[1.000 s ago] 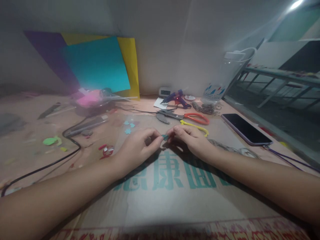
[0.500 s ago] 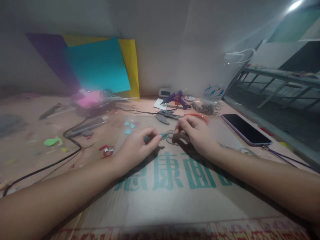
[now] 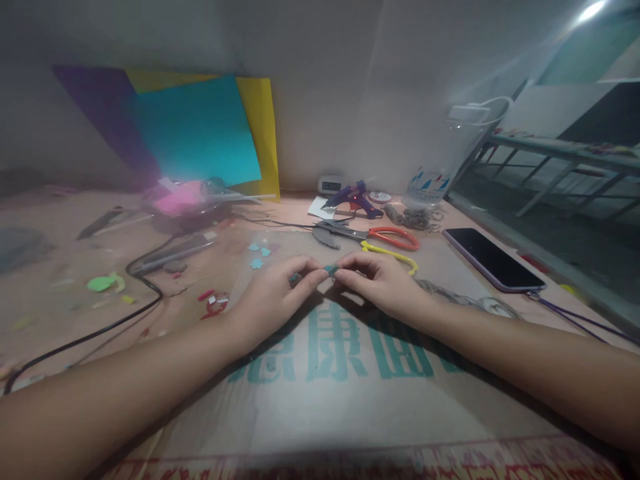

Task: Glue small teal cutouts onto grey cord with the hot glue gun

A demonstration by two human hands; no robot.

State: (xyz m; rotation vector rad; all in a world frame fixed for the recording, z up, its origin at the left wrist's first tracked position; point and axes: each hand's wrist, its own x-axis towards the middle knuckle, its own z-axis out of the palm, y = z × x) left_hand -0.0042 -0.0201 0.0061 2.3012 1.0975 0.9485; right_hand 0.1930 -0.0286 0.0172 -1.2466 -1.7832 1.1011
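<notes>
The desk (image 3: pixel 80 313) spreads out under everything, and over its middle, toward the near edge, lies a sheet of cardboard (image 3: pixel 320 413) printed with large green characters. Along the far edge, left of centre, a blue sheet (image 3: pixel 200 130) leans upright, overlapping a yellow sheet (image 3: pixel 267 140) and a purple sheet (image 3: pixel 95 100). A clear plastic container (image 3: pixel 425 187) stands near the far right corner. My left hand (image 3: pixel 277 287) and right hand (image 3: pixel 387 287) are over the cardboard, nearly meeting. My phone (image 3: pixel 493 259) lies by the right edge, its screen dark. Beyond my hands lie the orange-handled cutters (image 3: pixel 395 238), with a purple glue gun (image 3: pixel 353 197) behind them and a small digital clock (image 3: pixel 330 184) near the far edge. Pale blue cut-outs (image 3: pixel 257 263) are scattered left of my knuckles. Smallest is the teal piece (image 3: pixel 331 270), pinched between the thumb and fingertips of both hands, mostly hidden, above the cardboard's far part.
</notes>
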